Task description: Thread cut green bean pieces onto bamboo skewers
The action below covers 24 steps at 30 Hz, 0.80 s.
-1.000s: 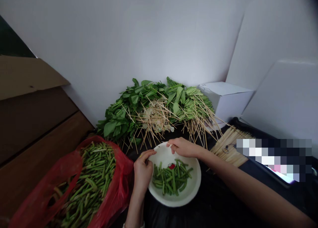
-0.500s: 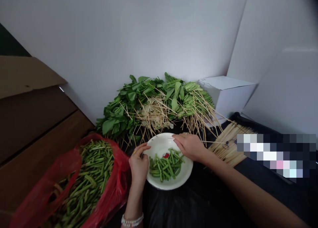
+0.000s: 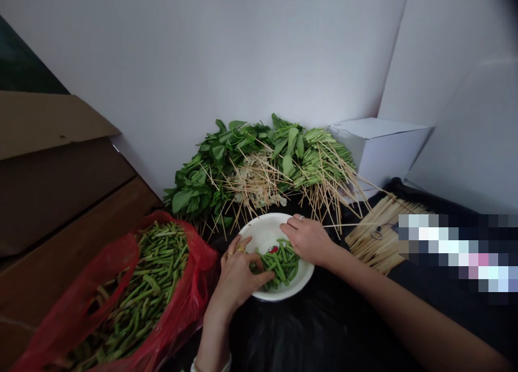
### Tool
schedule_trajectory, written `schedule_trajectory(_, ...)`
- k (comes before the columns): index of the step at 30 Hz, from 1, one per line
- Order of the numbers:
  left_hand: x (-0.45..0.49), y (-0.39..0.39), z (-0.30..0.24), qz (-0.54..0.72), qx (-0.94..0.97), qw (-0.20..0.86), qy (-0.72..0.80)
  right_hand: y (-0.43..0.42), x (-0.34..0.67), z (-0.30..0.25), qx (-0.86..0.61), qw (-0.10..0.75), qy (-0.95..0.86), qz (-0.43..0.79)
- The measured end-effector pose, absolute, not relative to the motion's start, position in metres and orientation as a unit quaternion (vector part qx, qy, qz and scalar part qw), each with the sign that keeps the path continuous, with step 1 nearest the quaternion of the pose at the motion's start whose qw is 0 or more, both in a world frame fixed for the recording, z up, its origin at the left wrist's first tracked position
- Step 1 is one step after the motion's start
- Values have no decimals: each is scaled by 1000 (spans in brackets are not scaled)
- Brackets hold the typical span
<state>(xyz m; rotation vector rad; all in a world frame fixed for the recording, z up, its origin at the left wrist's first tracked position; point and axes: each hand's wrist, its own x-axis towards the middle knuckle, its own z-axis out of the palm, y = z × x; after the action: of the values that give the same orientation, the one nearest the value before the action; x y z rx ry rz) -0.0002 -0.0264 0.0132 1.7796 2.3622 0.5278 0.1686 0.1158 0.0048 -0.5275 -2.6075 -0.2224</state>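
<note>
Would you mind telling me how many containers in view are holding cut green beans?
2: the white bowl at the front, and the red plastic bag to its left. Others could be hidden out of view.

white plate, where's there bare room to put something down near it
Bare black sheet lies in front of the white plate, between the red bag and right forearm. Crowded behind it: leafy greens and loose skewers reach almost to the rim.

Left hand (image 3: 237,277) wears gold rings (image 3: 240,249) and a white bracelet (image 3: 201,367).
</note>
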Motion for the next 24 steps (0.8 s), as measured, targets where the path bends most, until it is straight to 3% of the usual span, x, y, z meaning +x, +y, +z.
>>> schedule_trajectory(9,9,-29,28,60,587,92,802,114,170,5,-171,247,-949,-99)
schedule_trajectory(15,6,-31,25,54,583,46,809,115,170,4,-166,228,-955,-87)
schedule_trajectory(19,2,-30,22,139,581,19,802,114,170,4,-170,241,-952,-84)
schedule_trajectory(24,2,-22,18,366,536,48,759,114,171,4,-169,312,-931,-87)
